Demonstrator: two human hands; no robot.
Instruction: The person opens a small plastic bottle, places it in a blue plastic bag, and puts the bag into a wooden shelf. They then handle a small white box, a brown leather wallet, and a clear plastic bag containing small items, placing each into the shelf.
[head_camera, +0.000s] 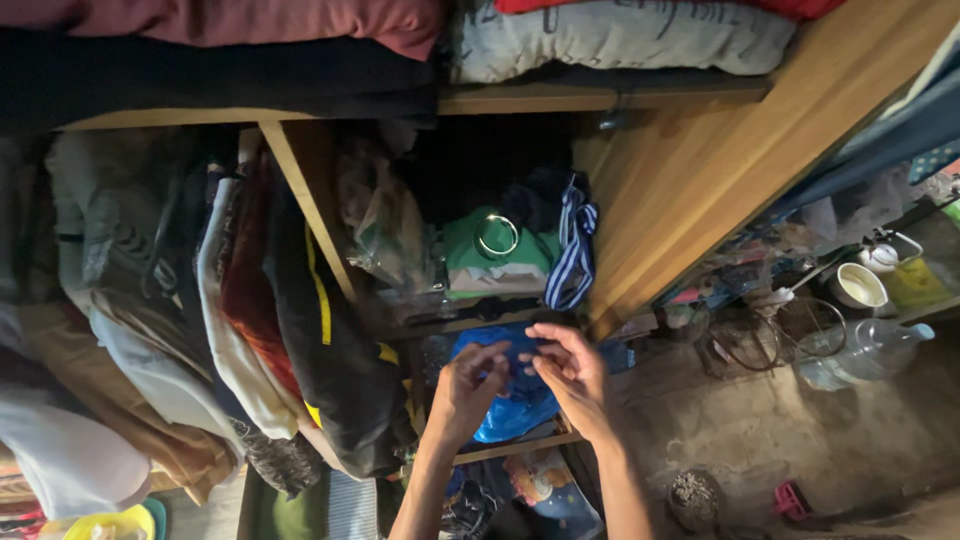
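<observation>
Both bare forearms are running off the bottom edge. The left hand (468, 385) and right hand (572, 372) are covering part of the crumpled blue plastic bag (510, 410) — whatever it is holding is staying unseen — and the shelf recess behind is sinking into darkness.

Both bare forearms rise from the bottom edge and converge. The left hand (470, 385) has its fingers curled and pinched at the tips. The right hand (568, 372) faces it, fingers bent inward, fingertips nearly meeting the left's.
</observation>
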